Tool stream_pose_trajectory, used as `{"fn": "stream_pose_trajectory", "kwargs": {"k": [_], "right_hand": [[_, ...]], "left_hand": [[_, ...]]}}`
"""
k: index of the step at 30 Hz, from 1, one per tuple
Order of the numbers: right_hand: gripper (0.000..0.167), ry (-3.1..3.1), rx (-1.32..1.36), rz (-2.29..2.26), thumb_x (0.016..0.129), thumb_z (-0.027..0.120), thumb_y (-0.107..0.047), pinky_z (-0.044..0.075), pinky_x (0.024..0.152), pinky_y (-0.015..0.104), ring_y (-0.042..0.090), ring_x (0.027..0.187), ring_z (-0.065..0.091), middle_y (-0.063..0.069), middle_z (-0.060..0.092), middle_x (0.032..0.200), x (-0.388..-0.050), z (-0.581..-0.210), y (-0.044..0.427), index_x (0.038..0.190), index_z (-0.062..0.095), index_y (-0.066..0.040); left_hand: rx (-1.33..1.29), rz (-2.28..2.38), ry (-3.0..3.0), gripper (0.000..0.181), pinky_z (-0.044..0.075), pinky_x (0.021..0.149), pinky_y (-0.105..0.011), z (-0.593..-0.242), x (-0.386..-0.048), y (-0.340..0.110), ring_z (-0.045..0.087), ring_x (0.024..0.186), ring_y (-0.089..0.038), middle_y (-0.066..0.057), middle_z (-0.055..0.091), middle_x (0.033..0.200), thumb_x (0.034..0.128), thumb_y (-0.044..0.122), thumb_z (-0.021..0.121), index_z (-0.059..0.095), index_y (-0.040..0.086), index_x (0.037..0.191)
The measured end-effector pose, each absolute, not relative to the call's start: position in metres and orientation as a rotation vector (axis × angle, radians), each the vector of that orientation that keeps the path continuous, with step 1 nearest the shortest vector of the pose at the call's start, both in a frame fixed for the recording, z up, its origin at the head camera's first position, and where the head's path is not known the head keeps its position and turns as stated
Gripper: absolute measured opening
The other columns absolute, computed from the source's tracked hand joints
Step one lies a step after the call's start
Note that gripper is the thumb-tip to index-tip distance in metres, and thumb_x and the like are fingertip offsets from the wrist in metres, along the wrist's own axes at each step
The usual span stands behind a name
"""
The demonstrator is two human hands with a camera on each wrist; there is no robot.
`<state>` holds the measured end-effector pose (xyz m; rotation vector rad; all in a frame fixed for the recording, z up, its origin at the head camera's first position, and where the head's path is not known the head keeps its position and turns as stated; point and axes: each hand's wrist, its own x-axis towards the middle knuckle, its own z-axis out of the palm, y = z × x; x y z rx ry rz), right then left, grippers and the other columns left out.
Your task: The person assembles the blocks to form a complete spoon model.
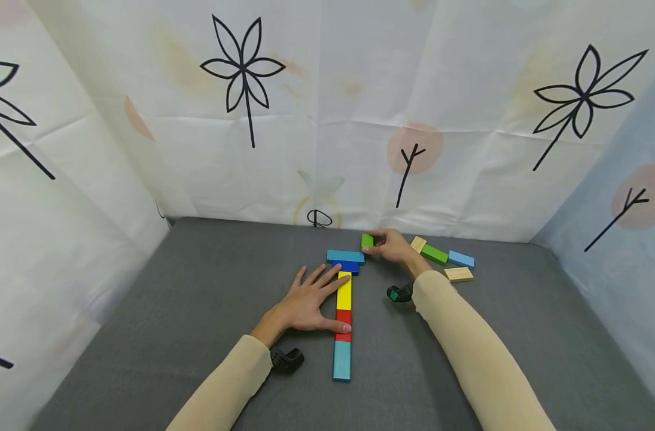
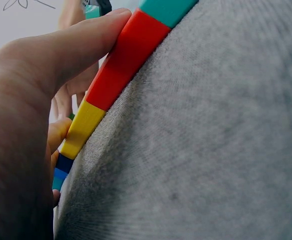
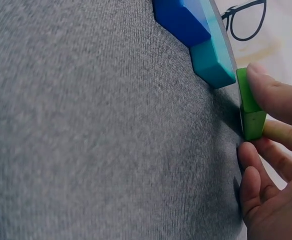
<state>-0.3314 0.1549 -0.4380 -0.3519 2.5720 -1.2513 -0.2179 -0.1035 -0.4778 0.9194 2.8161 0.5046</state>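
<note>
A row of wooden blocks lies on the grey surface: a lower teal block (image 1: 342, 362), a red block (image 1: 343, 315), a yellow block (image 1: 345, 296), then a dark blue block (image 1: 351, 266) and a teal block (image 1: 345, 256) set crosswise at the far end. My left hand (image 1: 304, 305) rests along the row with fingers spread, its thumb at the red block and fingertips near the yellow and dark blue ones. Just beyond the crosswise teal block's right end, my right hand (image 1: 394, 246) pinches a green block (image 3: 252, 112) between thumb and fingers.
Right of my right hand lie a plain wood block (image 1: 459, 275), another partly hidden plain one (image 1: 419, 243), a second green block (image 1: 434, 254) and a light blue block (image 1: 461, 258). Printed white cloth (image 1: 316, 167) hangs behind the table.
</note>
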Motion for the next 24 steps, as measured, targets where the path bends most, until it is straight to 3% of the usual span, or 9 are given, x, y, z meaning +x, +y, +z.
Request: {"fn": "stream_pose_trajectory", "kwargs": {"k": [10, 18, 24], "right_hand": [[0.062, 2.575, -0.362, -1.237, 0.097, 0.071, -0.016, 0.050, 0.092, 0.044, 0.034, 0.107, 0.055, 0.025, 0.051, 0.144, -0.3317, -0.4401, 0.1493, 0.151, 0.046, 0.001], [0.061, 2.573, -0.362, -1.239, 0.097, 0.071, -0.013, 0.049, 0.097, 0.047, 0.036, 0.115, 0.052, 0.024, 0.046, 0.148, -0.3311, -0.4406, 0.1481, 0.152, 0.045, -0.001], [0.061, 2.581, -0.371, -1.227, 0.097, 0.070, -0.013, 0.050, 0.093, 0.045, 0.035, 0.113, 0.052, 0.024, 0.046, 0.148, -0.3304, -0.4415, 0.1481, 0.152, 0.045, -0.001]], "left_hand": [[0.927, 0.515, 2.808, 0.103, -0.009, 0.118, -0.062, -0.4774, -0.2179, -0.1032, 0.004, 0.156, -0.026, 0.009, 0.003, 0.170, 0.0795, 0.081, 0.059, 0.019, 0.036, 0.163], [0.927, 0.520, 2.810, 0.104, -0.009, 0.118, -0.062, -0.4774, -0.2180, -0.1034, 0.005, 0.156, -0.026, 0.009, 0.004, 0.170, 0.0792, 0.081, 0.059, 0.020, 0.035, 0.163], [0.928, 0.512, 2.811, 0.103, -0.009, 0.118, -0.062, -0.4757, -0.2174, -0.1032, 0.005, 0.156, -0.027, 0.009, 0.004, 0.170, 0.0795, 0.081, 0.059, 0.019, 0.036, 0.163]]}}
